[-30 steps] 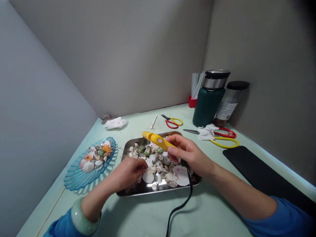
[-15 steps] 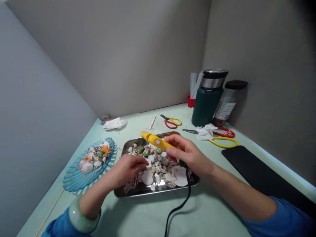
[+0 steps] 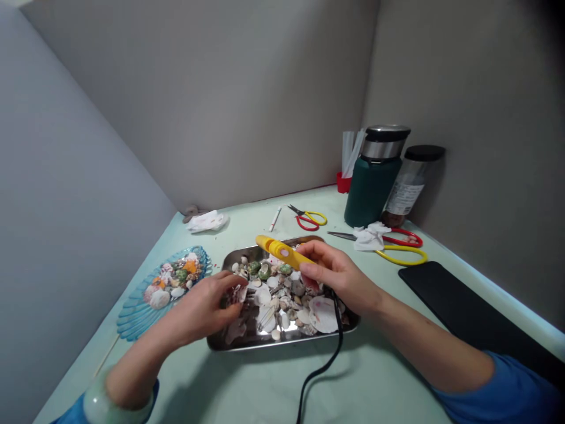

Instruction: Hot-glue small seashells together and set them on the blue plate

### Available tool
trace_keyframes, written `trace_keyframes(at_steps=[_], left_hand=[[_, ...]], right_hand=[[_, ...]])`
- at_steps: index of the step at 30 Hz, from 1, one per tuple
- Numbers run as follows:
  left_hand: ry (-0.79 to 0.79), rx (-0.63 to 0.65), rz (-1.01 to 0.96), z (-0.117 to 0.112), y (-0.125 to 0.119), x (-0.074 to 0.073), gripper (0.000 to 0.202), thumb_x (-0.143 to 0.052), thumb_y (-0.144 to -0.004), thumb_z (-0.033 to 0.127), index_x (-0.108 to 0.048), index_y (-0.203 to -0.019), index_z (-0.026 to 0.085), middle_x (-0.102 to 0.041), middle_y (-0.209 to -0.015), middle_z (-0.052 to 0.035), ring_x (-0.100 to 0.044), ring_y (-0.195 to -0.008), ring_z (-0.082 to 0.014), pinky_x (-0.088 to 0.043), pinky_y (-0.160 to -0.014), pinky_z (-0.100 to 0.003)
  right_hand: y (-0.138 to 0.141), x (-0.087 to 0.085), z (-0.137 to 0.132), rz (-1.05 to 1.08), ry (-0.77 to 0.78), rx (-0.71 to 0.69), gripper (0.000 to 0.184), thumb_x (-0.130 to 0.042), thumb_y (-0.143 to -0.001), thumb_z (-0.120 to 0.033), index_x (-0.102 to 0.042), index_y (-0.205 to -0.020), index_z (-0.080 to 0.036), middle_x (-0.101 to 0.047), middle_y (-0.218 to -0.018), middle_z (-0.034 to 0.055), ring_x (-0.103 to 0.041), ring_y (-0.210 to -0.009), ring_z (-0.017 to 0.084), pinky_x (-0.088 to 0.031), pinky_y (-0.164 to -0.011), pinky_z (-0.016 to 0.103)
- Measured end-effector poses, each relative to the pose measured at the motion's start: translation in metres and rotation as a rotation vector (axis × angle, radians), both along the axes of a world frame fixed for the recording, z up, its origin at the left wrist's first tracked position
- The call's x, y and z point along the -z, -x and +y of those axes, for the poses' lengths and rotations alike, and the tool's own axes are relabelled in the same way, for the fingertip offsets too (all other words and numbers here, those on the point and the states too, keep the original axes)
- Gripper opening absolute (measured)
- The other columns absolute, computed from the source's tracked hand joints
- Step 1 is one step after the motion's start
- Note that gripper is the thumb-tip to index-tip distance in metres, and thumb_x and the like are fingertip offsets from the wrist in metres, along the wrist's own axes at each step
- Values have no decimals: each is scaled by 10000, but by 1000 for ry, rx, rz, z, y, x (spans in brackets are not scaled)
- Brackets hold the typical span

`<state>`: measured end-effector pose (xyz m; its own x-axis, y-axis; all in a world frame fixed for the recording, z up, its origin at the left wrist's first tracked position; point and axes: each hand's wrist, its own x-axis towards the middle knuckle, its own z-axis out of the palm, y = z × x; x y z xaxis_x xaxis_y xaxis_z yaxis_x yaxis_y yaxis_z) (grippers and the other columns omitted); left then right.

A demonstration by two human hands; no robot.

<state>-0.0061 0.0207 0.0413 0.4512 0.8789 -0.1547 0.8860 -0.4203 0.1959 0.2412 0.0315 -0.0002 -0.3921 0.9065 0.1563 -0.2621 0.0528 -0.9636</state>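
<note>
Now, left hand [image 3: 207, 306]: shifted leftward, fingers curled round a speckled shell [image 3: 238, 294]; I can't tell if gripped.
Right hand [image 3: 338, 277]: unmoved, fingers closed on the yellow glue gun [image 3: 282, 252] over the steel tray [image 3: 251, 345].
Tray contents: loose shells [image 3: 293, 294].
Blue dish [image 3: 136, 318]: more shells [image 3: 159, 298].
Near edge: open tabletop [image 3: 247, 388], black cord [image 3: 312, 377] across it.

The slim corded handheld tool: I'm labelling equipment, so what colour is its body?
Yellow; the slim corded handheld tool shows best in the head view.
</note>
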Motion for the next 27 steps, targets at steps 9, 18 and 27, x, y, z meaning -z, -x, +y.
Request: trace_keyframes(at_steps=[9, 18, 27], left_hand=[[111, -20, -128, 3, 10, -4, 323, -467, -781, 232, -583, -1082, 212, -606, -1035, -52, -595, -813, -184, -469, -723, -284], [162, -77, -146, 4, 5, 3, 302, -347, -869, 246, -618, -996, 205, -678, -926, -37, -603, -831, -190, -443, -745, -277], [312, -122, -208, 2, -4, 24, 220, -341, -880, 332, -508, -837, 195, -648, -720, -11, -606, -581, -151, -432, -531, -232]], right_hand=[[-1, 0, 0, -23, -6, 9, 216, -619, -796, -320, -525, -932, -181, -510, -661, -39, -458, -556, 101, -334, -512, 245], [0, 6, 1, 75, 45, 20, 166, -613, -803, -293, -557, -921, -191, -540, -707, -19, -481, -555, 102, -361, -514, 242], [-2, 7, 4, 428, 326, -115, 94, -532, -846, -288, -513, -846, -196, -501, -679, -22, -393, -464, 66, -306, -440, 199]])
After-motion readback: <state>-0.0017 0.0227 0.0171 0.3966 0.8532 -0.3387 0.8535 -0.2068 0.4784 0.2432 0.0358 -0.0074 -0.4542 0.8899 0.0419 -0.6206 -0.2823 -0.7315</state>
